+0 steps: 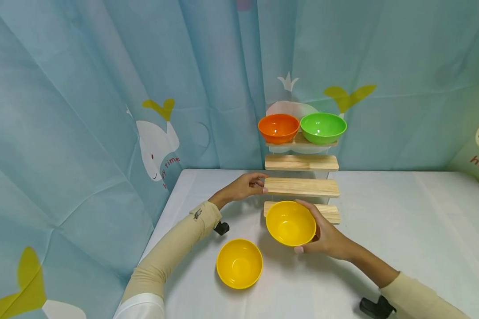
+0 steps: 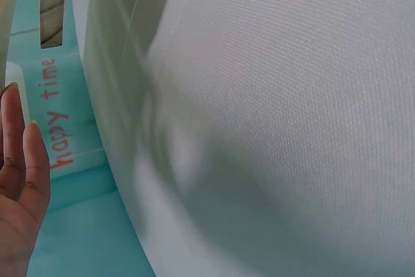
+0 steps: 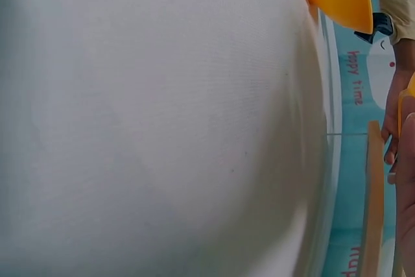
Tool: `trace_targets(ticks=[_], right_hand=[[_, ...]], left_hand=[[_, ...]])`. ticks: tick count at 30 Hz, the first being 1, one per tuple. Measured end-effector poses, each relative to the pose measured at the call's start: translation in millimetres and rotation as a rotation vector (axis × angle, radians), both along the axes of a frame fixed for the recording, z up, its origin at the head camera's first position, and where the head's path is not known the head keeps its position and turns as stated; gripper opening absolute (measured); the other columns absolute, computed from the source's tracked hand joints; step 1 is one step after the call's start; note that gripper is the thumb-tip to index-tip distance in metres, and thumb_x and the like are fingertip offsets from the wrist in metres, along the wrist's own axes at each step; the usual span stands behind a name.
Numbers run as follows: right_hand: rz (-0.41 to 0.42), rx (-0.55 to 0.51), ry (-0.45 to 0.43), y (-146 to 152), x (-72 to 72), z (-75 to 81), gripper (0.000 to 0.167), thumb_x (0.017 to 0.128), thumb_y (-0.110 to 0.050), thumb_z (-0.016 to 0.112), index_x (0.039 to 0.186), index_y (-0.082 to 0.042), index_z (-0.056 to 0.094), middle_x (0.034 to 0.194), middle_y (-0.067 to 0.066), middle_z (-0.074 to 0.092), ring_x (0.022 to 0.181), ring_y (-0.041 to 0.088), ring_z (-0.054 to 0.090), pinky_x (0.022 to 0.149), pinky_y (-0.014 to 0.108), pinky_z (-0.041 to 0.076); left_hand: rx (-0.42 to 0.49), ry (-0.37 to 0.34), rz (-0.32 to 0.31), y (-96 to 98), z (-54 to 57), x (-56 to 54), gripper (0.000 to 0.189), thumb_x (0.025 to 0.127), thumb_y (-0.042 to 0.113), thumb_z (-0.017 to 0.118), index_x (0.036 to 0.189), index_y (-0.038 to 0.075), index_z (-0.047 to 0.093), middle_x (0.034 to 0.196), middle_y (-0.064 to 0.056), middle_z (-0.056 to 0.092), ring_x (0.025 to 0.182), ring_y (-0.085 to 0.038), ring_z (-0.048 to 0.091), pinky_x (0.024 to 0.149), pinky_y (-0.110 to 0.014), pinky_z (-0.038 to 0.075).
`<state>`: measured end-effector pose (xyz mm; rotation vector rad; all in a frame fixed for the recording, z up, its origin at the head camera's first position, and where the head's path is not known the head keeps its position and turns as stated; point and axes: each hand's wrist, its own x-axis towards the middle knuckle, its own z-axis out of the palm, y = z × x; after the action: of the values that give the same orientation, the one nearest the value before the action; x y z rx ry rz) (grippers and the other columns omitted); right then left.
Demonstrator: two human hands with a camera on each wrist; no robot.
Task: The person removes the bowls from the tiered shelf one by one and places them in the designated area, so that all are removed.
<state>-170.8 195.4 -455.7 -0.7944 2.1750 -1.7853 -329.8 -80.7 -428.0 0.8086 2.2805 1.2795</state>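
Note:
Between thumb and fingers of my right hand (image 1: pixel 330 237) is the rim of a yellow bowl (image 1: pixel 290 223), tilted a little. It overlaps the lowest step of a stepped wooden rack (image 1: pixel 301 187) in the head view. My left hand (image 1: pixel 242 188) is at the left end of the rack's third step, thumb in front and a finger behind, steadying it. Only some of its fingers (image 2: pixel 34 167) show in the left wrist view. A second yellow bowl (image 1: pixel 239 264) stands on the table, nearer me. Orange (image 1: pixel 278 129) and green (image 1: pixel 323 128) bowls sit side by side on the top step.
A white cloth covers the table (image 1: pixel 395 239). Blue curtains (image 1: pixel 223 88) printed with white whales hang behind and to the left. Dark wrist camera mounts (image 1: pixel 377 308) stick out under both sleeves.

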Motion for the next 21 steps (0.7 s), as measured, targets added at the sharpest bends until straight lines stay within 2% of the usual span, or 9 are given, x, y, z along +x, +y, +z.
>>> trace_targets(ticks=[4,15,21], right_hand=[[0.01,0.0,0.001,3,2.8,1.3,0.107,0.078,-0.003,0.083,0.158,-0.011,0.013,0.148,0.022,0.029,0.114,0.014,0.057,0.087,0.031,0.059],[0.06,-0.008,-0.012,13,10.3,0.0,0.106,0.077,0.0,0.082,0.158,-0.013,0.014,0.149,0.026,0.025,0.117,0.023,0.057,0.087,0.034,0.059],[0.084,-0.013,-0.026,17,15.1,-1.5,0.104,0.077,0.001,0.081,0.158,-0.012,0.016,0.147,0.03,0.027,0.117,0.022,0.057,0.088,0.035,0.059]], left_hand=[[-0.007,0.006,0.005,-0.3,-1.3,-0.9,0.054,0.098,0.024,0.068,0.148,0.012,0.05,0.13,-0.013,0.062,0.114,-0.022,0.063,0.093,-0.029,0.054],[-0.009,0.025,-0.005,-0.8,-2.7,-1.3,0.055,0.098,0.025,0.068,0.148,0.013,0.05,0.125,-0.012,0.063,0.111,-0.021,0.063,0.092,-0.029,0.055],[-0.004,0.018,-0.003,0.0,-1.2,0.1,0.054,0.098,0.023,0.067,0.148,0.012,0.049,0.124,-0.012,0.063,0.113,-0.022,0.063,0.093,-0.03,0.054]])
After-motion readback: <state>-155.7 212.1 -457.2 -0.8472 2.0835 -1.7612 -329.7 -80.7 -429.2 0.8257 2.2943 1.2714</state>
